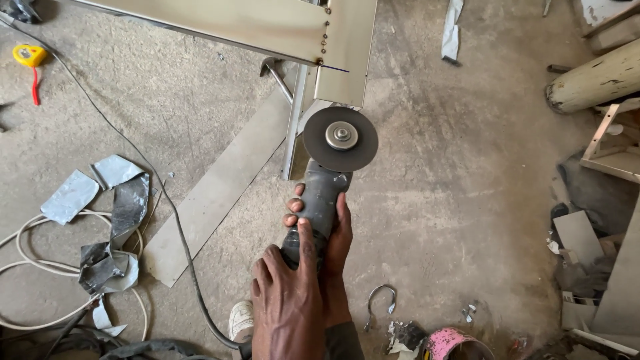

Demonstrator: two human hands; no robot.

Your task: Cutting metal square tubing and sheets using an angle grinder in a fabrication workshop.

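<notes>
We grip the grinder (320, 200): right hand (333, 247) wrapped beneath, left hand (287, 300) closed on top. Disc (341, 139) near steel frame (343, 60). Yellow tape measure (29, 55) on floor, far left.

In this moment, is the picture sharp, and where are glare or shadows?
Head view: sharp on the grinder disc and both hands, left hand and right hand; soft daylight, faint shadows on the floor; mild glare on the steel sheet; edges slightly bent by the wide lens.
</notes>
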